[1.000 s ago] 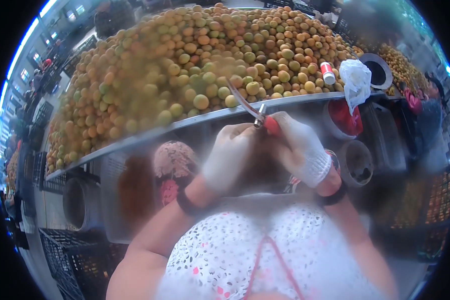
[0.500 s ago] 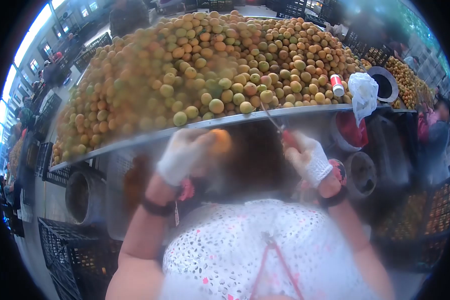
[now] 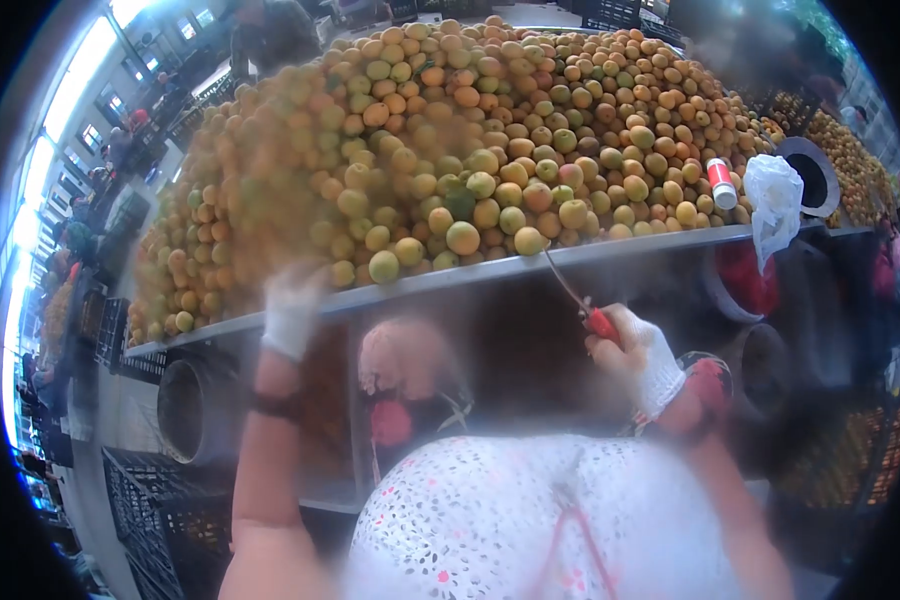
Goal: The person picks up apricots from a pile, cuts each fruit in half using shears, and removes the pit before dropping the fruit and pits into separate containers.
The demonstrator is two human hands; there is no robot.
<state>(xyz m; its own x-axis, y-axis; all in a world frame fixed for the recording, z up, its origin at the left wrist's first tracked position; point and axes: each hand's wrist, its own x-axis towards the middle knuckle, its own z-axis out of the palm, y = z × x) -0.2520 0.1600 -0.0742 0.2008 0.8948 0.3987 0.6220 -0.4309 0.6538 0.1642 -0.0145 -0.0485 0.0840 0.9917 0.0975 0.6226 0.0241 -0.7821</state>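
A broad heap of orange and green round fruits (image 3: 462, 238) lies on a table with a metal edge (image 3: 450, 278). My left hand (image 3: 295, 305), in a white glove, reaches to the heap's front edge at the left; its fingers are smeared by motion and a blurred patch hides what they touch. My right hand (image 3: 630, 355), gloved with bare fingertips, is closed around the red handle of a thin curved tool (image 3: 598, 322). The tool's metal tip points up and left, close to the fruits at the table edge.
A red and white bottle (image 3: 721, 184), a white plastic bag (image 3: 773, 200) and a dark round container (image 3: 810, 176) stand at the right. Below are a red-lined bucket (image 3: 748, 280), a grey bin (image 3: 182, 408) and black crates (image 3: 150, 500). Blurred people are in the background.
My left hand has moved left and up to the heap, and the orange fruit it held no longer shows in it. My right hand still holds the tool. The whole view has shifted slightly.
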